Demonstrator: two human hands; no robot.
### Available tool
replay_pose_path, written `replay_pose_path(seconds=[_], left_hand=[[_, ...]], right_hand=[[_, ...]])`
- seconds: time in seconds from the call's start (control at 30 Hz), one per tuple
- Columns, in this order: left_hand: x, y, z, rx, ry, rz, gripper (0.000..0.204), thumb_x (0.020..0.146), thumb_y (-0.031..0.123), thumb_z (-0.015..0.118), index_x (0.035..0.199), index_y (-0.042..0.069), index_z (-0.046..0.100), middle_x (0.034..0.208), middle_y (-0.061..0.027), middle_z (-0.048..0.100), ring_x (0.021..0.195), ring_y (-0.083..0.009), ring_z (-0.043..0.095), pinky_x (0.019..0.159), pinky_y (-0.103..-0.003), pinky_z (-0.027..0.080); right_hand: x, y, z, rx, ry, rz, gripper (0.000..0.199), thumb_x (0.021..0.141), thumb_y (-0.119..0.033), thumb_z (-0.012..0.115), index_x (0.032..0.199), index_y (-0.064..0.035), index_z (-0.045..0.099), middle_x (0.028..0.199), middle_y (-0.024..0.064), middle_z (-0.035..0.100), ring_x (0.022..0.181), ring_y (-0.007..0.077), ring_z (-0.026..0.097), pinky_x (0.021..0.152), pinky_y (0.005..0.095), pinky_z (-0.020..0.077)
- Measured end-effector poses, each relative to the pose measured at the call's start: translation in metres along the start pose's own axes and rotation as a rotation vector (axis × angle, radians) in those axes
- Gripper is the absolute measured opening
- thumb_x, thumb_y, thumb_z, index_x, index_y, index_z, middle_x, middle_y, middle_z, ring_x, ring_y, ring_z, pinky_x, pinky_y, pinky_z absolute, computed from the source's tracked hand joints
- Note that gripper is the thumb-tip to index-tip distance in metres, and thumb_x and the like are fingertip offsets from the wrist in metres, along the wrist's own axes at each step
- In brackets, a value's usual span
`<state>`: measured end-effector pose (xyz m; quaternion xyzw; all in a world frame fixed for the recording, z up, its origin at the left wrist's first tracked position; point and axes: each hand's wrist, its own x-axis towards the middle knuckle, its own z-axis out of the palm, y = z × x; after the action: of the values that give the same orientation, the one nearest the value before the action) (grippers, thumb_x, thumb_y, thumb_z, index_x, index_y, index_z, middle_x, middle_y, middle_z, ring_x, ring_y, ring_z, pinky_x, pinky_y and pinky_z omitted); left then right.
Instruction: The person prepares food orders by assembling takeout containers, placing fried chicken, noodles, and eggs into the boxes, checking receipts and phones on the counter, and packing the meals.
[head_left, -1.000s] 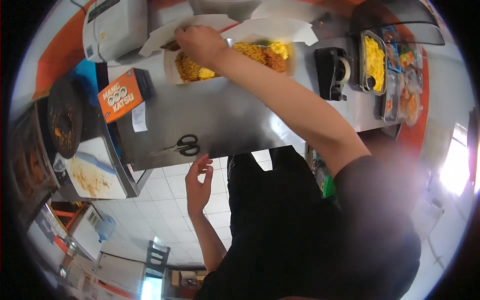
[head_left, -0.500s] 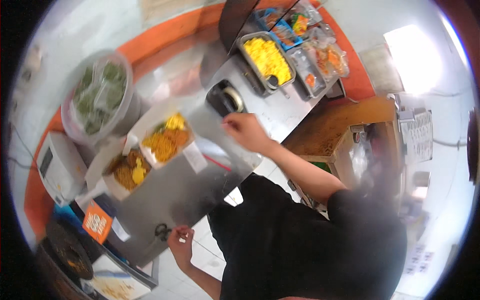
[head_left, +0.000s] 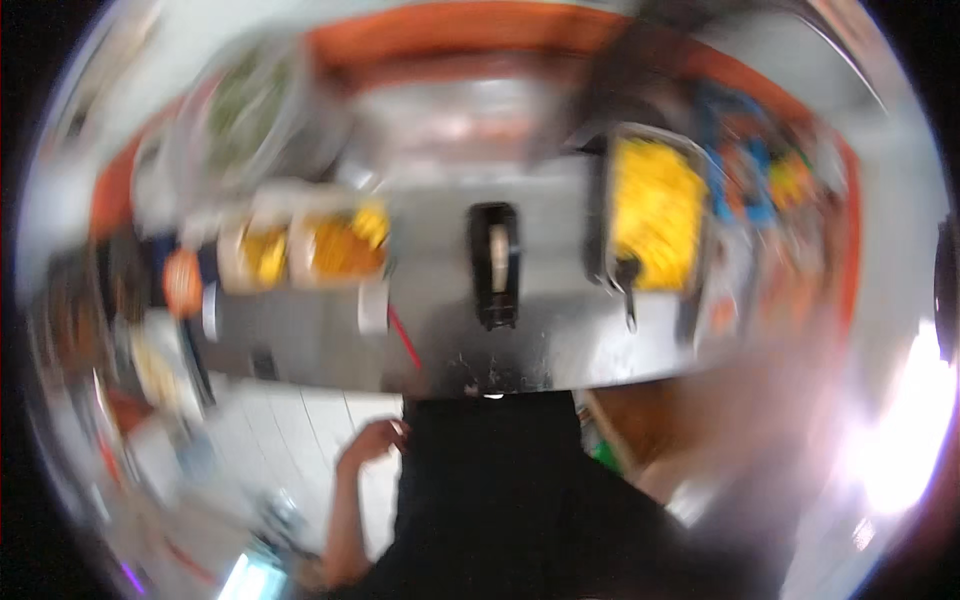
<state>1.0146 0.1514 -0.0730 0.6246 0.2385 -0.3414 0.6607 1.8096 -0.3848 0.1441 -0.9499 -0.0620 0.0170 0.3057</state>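
My left hand (head_left: 375, 440) hangs below the counter's front edge, beside my black shirt. Its fingers are curled together; a pale speck shows at the tips, too blurred to name. My right hand is out of sight. A black tape dispenser (head_left: 482, 270) with a pale roll stands mid-counter. Left of it are two open food boxes, one (head_left: 345, 250) with noodle-like orange food and yellow pieces, the other (head_left: 262, 258) with similar food. A white slip (head_left: 373, 307) lies by the nearer box, next to a thin red stick-like item (head_left: 404, 335).
A metal tray (head_left: 655, 210) of yellow food with a black-handled utensil (head_left: 628, 285) sits right of the dispenser. Behind the boxes stands a clear tub (head_left: 245, 110) of green leaves. Blue containers (head_left: 735, 150) and bagged items crowd the far right. The metal counter (head_left: 290, 345) runs across.
The view has swung round to face the counter and is smeared. My right hand, earlier at the tape dispenser, has left the view. My left hand now appears beside my shirt, away from the scissors.
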Motion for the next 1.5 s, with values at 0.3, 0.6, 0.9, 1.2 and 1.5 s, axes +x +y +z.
replay_pose_path(seconds=[0.3,0.6,0.9,1.2,1.5], left_hand=[[-0.108,-0.069,0.239,-0.29,0.538,-0.863,0.04,0.09,0.023,0.072,0.123,0.004,0.06,0.095,-0.0147,0.075,0.087,-0.027,0.073,0.073,-0.039,0.058],[-0.007,-0.014,0.277,-0.659,0.615,-0.577,0.037,0.101,0.02,0.062,0.134,0.004,0.056,0.106,-0.0133,0.072,0.089,-0.0203,0.07,0.079,-0.035,0.058],[-0.012,-0.013,0.261,-0.515,0.722,-0.535,0.036,0.1,0.017,0.059,0.132,0.003,0.057,0.101,-0.0119,0.073,0.086,-0.0182,0.071,0.077,-0.033,0.057],[-0.045,-0.075,0.237,-0.664,0.638,-0.617,0.037,0.098,0.016,0.064,0.133,0.005,0.057,0.102,-0.0105,0.073,0.081,-0.0183,0.071,0.067,-0.032,0.056],[-0.032,-0.143,0.075,-0.119,0.453,-0.515,0.04,0.096,0.024,0.066,0.131,0.006,0.059,0.097,-0.0125,0.075,0.089,-0.0203,0.072,0.08,-0.036,0.056]], right_hand=[[0.312,0.237,0.032,-0.517,-0.358,-0.298,0.045,0.092,-0.011,0.05,0.134,0.0036,0.06,0.133,0.0238,0.062,0.125,0.0283,0.058,0.103,0.0379,0.0456],[0.308,0.253,0.059,-0.614,-0.24,-0.285,0.045,0.094,-0.019,0.05,0.134,-0.0005,0.06,0.129,0.0232,0.064,0.115,0.0313,0.063,0.096,0.0406,0.0499],[0.273,0.263,0.055,-0.725,-0.101,-0.203,0.045,0.097,-0.027,0.05,0.134,-0.0045,0.06,0.124,0.0226,0.066,0.106,0.0343,0.067,0.089,0.0433,0.0541],[0.142,0.193,-0.002,0.253,0.196,-0.053,0.036,0.1,-0.025,0.053,0.122,-0.0003,0.068,0.119,0.0151,0.071,0.106,0.0278,0.07,0.09,0.0393,0.0544],[-0.257,-0.236,0.216,0.531,-0.233,-0.129,0.021,0.091,-0.008,0.072,0.111,-0.0012,0.07,0.105,0.0082,0.072,0.093,0.0151,0.067,0.088,0.0285,0.052]])
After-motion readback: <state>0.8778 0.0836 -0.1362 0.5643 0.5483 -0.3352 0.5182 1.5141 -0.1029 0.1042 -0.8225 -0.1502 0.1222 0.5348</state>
